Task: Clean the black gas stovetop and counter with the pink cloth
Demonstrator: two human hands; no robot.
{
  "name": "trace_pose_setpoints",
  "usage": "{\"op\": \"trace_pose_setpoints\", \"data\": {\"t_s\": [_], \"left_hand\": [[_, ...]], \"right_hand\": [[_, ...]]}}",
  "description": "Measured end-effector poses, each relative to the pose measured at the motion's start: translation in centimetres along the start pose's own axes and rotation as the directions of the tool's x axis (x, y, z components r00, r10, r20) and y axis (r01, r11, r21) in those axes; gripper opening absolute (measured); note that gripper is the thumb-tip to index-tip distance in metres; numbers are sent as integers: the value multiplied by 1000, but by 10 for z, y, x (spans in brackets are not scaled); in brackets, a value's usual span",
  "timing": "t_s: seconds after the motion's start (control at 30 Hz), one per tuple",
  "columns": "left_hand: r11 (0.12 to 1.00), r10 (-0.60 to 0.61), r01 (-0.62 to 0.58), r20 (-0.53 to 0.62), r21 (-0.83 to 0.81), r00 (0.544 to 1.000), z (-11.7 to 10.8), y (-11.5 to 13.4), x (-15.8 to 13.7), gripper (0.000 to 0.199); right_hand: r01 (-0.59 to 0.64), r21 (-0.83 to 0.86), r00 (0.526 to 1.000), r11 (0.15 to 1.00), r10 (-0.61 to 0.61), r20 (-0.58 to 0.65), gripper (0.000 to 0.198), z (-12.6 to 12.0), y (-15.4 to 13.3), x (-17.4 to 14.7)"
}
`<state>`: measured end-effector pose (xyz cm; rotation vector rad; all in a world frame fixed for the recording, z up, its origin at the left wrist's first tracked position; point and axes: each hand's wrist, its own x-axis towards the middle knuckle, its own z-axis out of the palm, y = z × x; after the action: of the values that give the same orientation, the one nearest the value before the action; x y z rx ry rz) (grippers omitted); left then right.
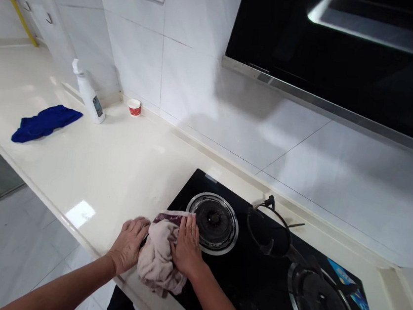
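My right hand presses on a bunched pale pink cloth with a dark maroon patterned border, its fingers stretched over the fabric. The cloth lies across the front left corner of a black glass gas cooktop. Just left of it, my left hand is curled at the cooktop's left edge, close against the cloth; its fingertips are partly hidden. The left burner has no pan support on it and sits right beyond my right fingertips.
A black pan support lies tilted behind the right burner. Farther left on the white counter are a blue cloth, a white spray bottle and a small red-and-white cup. A black range hood overhangs the back.
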<state>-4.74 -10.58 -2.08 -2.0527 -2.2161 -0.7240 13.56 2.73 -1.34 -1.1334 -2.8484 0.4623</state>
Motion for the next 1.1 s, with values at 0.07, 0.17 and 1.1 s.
{"op": "trace_pose_setpoints", "data": {"t_s": [0.07, 0.17, 1.1], "left_hand": [[1000, -7, 7, 9, -3, 1000, 1, -1, -1, 38], [1000, -29, 29, 16, 6, 999, 3, -3, -2, 42], [960, -265, 271, -86, 69, 960, 14, 129, 13, 50]], "right_hand": [[-109, -4, 994, 994, 109, 18, 83, 2, -14, 18], [-192, 13, 981, 981, 192, 6, 85, 6, -26, 33], [70, 5, 904, 998, -62, -423, 45, 25, 64, -83]]}}
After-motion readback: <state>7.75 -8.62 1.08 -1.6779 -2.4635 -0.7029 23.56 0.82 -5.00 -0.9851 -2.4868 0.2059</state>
